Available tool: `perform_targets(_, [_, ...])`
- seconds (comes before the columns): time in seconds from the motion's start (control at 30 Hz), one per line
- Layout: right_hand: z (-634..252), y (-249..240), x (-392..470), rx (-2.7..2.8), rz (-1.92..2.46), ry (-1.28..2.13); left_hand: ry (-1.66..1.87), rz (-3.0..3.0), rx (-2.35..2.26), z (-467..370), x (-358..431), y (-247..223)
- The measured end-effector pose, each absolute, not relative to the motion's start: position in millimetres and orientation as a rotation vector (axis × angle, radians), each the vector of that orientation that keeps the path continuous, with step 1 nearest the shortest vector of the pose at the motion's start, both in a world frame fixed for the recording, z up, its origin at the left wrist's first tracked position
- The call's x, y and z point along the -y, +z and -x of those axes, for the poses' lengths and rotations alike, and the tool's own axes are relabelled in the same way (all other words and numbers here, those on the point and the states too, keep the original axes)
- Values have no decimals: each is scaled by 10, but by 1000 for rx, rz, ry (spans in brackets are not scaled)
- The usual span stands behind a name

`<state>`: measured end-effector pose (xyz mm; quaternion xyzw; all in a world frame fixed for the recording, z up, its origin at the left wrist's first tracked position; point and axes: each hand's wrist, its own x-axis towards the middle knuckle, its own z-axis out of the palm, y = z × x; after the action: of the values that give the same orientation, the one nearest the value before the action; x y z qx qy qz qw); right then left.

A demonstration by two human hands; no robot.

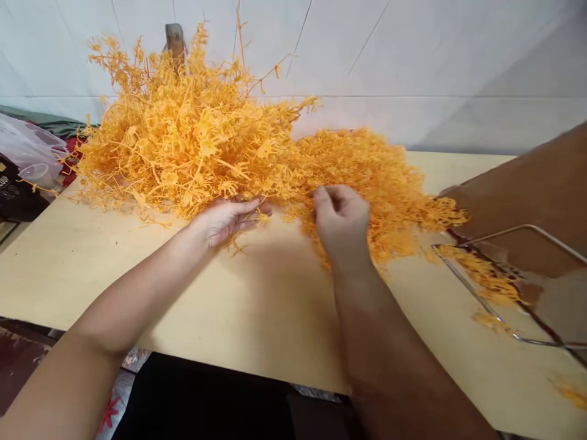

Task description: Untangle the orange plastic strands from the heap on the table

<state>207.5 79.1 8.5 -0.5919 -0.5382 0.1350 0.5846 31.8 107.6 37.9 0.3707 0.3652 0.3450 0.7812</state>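
Note:
A tall, loose heap of orange branching sprigs (197,140), plastic-looking, rises at the back left of the table. A lower, denser orange pile (376,177) adjoins it on the right. Palm turned up, my left hand (232,220) is closed on a thin orange sprig (236,244) at the heap's front edge; bits of it stick out between thumb and fingers. My right hand (342,217) is closed in a pinch in front of the denser pile. What its fingertips hold, if anything, is hidden.
Pale wooden tabletop (220,311) runs up to a white tiled wall (367,55). At the right stand a brown cardboard box (527,183) and a bent metal wire frame (477,296), with orange bits around them. A clear plastic bag (30,143) lies at the far left.

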Motion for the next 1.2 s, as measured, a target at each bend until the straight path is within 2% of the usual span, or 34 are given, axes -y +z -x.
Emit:
perform_targets(0.17, [-1707, 23, -693, 1683, 1219, 595, 876, -752, -784, -378, -1021, 381])
perform_targets(0.63, [-1521, -38, -627, 1789, 1211, 586, 894, -653, -838, -464, -944, 439])
perform_targets(0.87, [-1518, 103, -525, 2169, 1165, 656, 721, -747, -1001, -341, -1007, 432])
perform_targets(1.0, [-1329, 192, -377, 2485, 1005, 819, 674, -882, -1098, -326, -1066, 364])
perform_targets(1.1, [-1357, 244, -361, 2352, 893, 882, 701, -911, -992, -342, -1073, 329])
perform_targets(1.2, [-1596, 267, -466, 1827, 987, 948, 737, -871, -917, -342, -1067, 333])
